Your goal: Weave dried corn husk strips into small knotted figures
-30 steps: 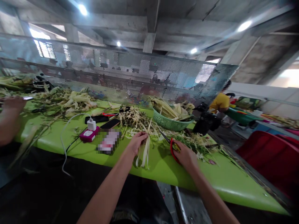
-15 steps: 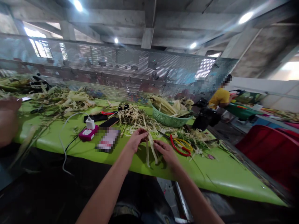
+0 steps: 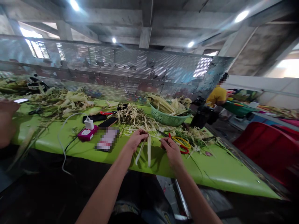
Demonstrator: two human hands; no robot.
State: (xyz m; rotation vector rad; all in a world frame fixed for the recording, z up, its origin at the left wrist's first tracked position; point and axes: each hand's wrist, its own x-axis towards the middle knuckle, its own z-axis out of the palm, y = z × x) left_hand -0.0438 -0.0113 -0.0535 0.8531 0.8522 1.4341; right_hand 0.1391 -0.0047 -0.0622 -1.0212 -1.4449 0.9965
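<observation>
My left hand (image 3: 136, 140) pinches the top of a small bunch of pale corn-husk strips (image 3: 146, 150) that hang down over the green table (image 3: 210, 174). My right hand (image 3: 170, 148) is closed in a pinch on a thin husk strip stretched across from the bunch. Red-handled scissors (image 3: 179, 143) lie on the table just right of my right hand, untouched. A heap of cut husk strips (image 3: 134, 117) lies behind my hands.
A green basket (image 3: 169, 117) of husks stands behind the scissors. Phones (image 3: 108, 122), a pink power bank with a charger (image 3: 87, 132) and a white cable lie to the left. Another person's arm (image 3: 6, 123) rests at far left. A perforated metal screen (image 3: 116, 71) backs the table.
My right hand left the scissors on the table, moved left to the bunch and now pulls a thin strip out to the right. My left hand kept its hold.
</observation>
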